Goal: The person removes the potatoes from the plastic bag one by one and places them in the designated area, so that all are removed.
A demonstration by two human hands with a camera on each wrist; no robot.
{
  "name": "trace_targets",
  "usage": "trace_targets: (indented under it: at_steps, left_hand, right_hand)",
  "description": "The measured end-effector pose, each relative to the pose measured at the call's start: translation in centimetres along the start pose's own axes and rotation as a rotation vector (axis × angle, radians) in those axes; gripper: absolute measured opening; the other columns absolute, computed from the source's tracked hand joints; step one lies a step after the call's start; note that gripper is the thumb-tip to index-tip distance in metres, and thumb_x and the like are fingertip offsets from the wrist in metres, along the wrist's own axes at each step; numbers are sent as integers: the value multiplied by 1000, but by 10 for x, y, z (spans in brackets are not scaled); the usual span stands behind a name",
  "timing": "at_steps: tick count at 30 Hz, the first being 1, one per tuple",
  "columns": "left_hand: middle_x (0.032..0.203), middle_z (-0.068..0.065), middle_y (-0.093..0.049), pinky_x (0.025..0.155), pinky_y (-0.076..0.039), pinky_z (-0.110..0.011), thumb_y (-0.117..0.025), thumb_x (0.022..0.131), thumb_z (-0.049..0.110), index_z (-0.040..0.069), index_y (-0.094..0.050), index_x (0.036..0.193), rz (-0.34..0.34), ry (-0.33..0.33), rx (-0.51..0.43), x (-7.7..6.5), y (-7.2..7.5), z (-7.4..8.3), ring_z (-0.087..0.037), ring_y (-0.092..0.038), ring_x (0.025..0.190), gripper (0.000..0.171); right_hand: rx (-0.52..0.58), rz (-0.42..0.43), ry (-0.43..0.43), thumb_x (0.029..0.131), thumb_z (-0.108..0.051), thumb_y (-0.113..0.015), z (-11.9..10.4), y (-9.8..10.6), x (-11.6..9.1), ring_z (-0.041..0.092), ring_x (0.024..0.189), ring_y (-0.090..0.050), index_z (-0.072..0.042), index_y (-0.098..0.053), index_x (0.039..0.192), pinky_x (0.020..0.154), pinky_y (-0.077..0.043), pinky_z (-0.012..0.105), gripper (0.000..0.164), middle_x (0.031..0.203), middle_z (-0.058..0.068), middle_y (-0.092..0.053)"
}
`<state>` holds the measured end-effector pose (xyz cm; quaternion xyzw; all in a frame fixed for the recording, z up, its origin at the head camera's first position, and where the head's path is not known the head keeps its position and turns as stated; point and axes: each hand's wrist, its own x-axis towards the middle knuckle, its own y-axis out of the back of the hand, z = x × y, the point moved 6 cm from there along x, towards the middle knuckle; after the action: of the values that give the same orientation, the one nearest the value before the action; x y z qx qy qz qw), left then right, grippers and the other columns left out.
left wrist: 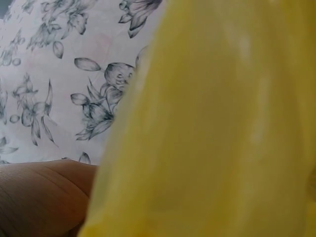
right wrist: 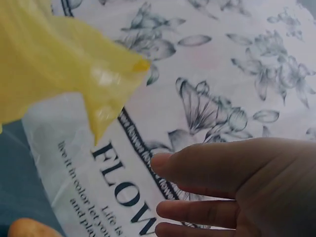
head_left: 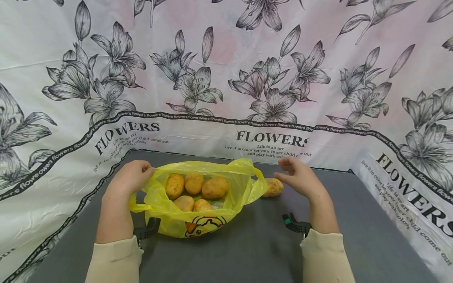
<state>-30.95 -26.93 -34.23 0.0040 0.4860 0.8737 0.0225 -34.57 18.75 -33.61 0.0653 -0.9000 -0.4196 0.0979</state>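
A yellow plastic bag (head_left: 198,220) lies with its mouth spread, and several potatoes (head_left: 215,187) show inside it. My left hand (head_left: 129,179) pinches the bag's left edge between thumb and fingers. In the left wrist view the yellow plastic (left wrist: 207,123) fills most of the picture beside part of that hand (left wrist: 44,197). One potato (head_left: 273,188) rests on the table outside the bag, at its right. Just above and right of it is my right hand (head_left: 301,177), fingers loosely bent and holding nothing. The right wrist view shows that hand (right wrist: 237,182) apart from the bag's corner (right wrist: 103,84).
The grey table (head_left: 240,255) runs under everything. Behind and at both sides hangs a white cloth (head_left: 198,137) printed with flowers and lettering. Dark camera mounts (head_left: 297,226) sit on both wrists, the left one close to the bag's front.
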Motion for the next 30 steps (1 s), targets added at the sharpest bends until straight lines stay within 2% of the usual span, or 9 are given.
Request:
trace_targets:
  at_steps: [4, 15, 22, 30]
  left_hand:
    - [95, -10, -60, 66, -43, -36, -45, 98, 26, 6, -63, 103, 1, -2, -3, 0, 0, 1, -23, -53, 76, 27]
    - [93, -10, -58, 65, -41, -35, -44, 98, 25, 5, -62, 102, -3, -4, -8, -1, 0, 1, -23, -52, 76, 27]
    - [92, -9, -58, 65, -41, -35, -45, 98, 25, 5, -62, 103, -4, -7, -7, -1, 0, 1, -23, -52, 76, 27]
    - [87, -8, -56, 64, -41, -35, -45, 98, 25, 5, -62, 101, -3, -9, -7, -2, 1, 4, -22, -51, 74, 27]
  right_hand:
    - [44, 1, 26, 83, -54, -63, -11, 3, -5, 33, 124, -46, -13, -48, 129, 95, -40, 51, 63, 131, 9, -50]
    - [216, -29, 176, 87, -41, -65, -42, 7, -18, 23, 118, -53, -15, -51, 130, 95, -43, 43, 52, 127, 2, -55]
    - [292, -73, 235, 88, -35, -66, -56, 1, -20, 22, 116, -54, -16, -52, 129, 92, -45, 41, 47, 126, 3, -57]
    - [338, -123, 293, 88, -29, -67, -74, -14, -22, 20, 112, -57, -13, -54, 128, 88, -48, 32, 45, 124, 6, -58]
